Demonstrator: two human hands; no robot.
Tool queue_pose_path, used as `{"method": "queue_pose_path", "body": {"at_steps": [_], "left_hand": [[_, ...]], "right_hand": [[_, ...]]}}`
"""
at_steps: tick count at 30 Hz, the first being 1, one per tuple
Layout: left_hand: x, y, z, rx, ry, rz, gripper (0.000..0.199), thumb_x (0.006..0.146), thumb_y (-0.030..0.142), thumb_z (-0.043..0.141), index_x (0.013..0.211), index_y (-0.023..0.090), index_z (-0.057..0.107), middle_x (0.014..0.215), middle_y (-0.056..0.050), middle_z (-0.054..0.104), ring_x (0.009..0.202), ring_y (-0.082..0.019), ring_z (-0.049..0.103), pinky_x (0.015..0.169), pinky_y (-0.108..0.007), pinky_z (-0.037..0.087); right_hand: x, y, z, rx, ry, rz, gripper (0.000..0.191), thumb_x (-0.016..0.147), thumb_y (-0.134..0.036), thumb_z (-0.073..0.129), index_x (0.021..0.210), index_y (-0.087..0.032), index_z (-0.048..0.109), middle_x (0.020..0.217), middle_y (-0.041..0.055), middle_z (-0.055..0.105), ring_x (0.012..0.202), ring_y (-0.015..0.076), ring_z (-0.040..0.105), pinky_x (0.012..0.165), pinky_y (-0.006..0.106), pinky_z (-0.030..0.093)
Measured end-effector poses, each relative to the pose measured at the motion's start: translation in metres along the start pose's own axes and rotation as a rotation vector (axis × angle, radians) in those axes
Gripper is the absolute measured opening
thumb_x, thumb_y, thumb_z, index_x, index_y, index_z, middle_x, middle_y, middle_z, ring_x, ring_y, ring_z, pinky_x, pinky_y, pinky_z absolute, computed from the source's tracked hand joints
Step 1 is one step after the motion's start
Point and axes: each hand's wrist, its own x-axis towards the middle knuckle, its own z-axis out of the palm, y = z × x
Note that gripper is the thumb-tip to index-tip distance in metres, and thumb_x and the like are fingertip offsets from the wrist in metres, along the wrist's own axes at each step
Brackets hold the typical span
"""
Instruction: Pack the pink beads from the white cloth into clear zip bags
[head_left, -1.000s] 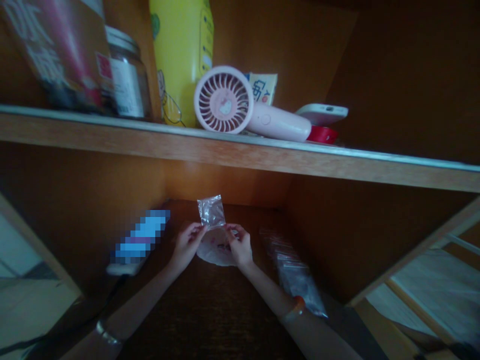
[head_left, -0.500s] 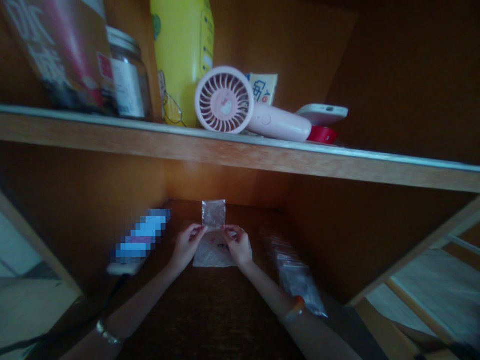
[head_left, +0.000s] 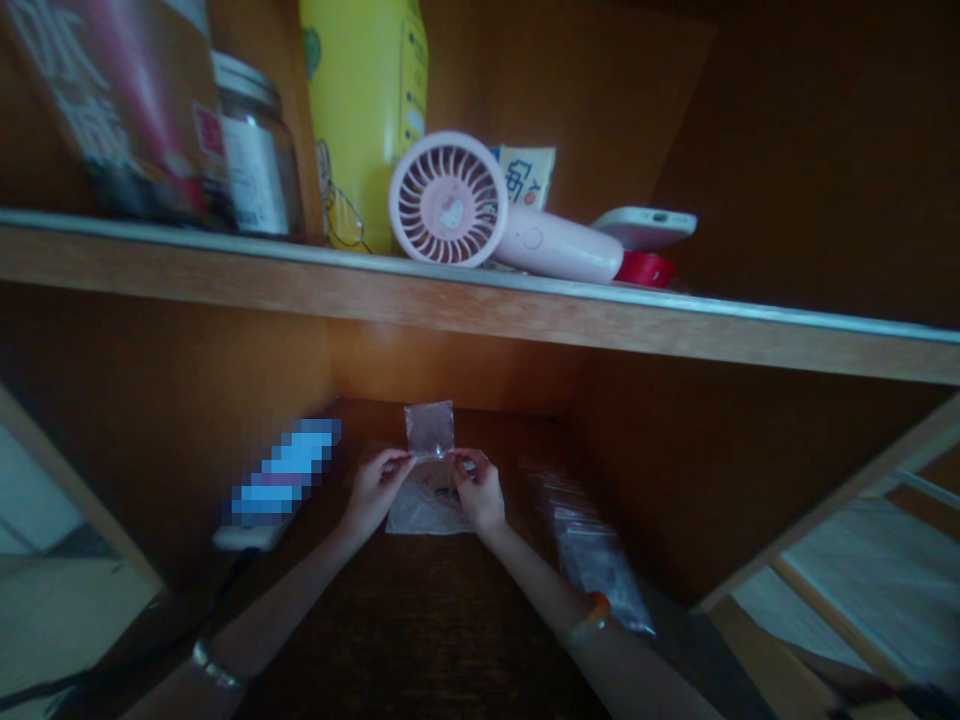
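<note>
A small clear plastic bag (head_left: 430, 428) is held up between my two hands. My left hand (head_left: 375, 488) pinches its lower left corner with thumb and finger. At the lower right corner, my right hand (head_left: 478, 490) grips it the same way. Beneath the hands a larger whitish plastic bag (head_left: 424, 510) lies flat, with small dark and reddish bits showing on or in it. To the right of my right hand, several clear zip bags (head_left: 596, 560) lie overlapped in a row.
A phone with a blurred-out screen (head_left: 281, 475) leans at the left, a dark cable (head_left: 225, 590) running from it. Overhead, the shelf edge (head_left: 480, 305) carries a pink handheld fan (head_left: 450, 200), a yellow container (head_left: 360, 110), a jar (head_left: 259, 160) and a white device (head_left: 645, 225).
The small bag has tilted slightly, and a bright glint shows near its lower edge. Both hands stay almost where they were, still pinching it.
</note>
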Motion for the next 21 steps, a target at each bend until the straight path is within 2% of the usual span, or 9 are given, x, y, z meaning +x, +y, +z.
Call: {"method": "queue_pose_path", "body": {"at_steps": [7,15,21], "left_hand": [[0.0,-0.002,-0.001,0.022,-0.002,0.038,0.022,0.073,0.037,0.059,0.076,0.016,0.064,0.077,-0.005,0.068,0.073,-0.018,0.065,0.071,-0.03,0.052],[0.0,0.0,0.0,0.03,0.001,0.019,0.019,0.072,0.035,0.059,0.076,0.017,0.063,0.078,-0.005,0.068,0.073,-0.018,0.064,0.07,-0.03,0.051],[0.0,-0.002,0.0,0.027,-0.011,0.003,0.021,0.074,0.036,0.057,0.077,0.016,0.062,0.077,-0.005,0.067,0.074,-0.019,0.064,0.07,-0.03,0.05]], "right_hand": [[-0.001,-0.002,-0.002,0.003,-0.028,0.003,0.017,0.079,-0.031,0.055,0.083,-0.019,0.067,0.083,0.0036,0.068,0.078,0.0168,0.062,0.069,0.027,0.049],[-0.002,-0.01,-0.004,-0.029,-0.023,-0.038,0.013,0.08,-0.027,0.054,0.081,-0.02,0.065,0.082,0.0034,0.066,0.076,0.016,0.061,0.069,0.027,0.048],[-0.001,-0.01,-0.004,-0.017,-0.065,-0.031,0.013,0.078,-0.027,0.055,0.079,-0.02,0.065,0.079,0.0021,0.067,0.072,0.0156,0.06,0.065,0.026,0.046]]}}
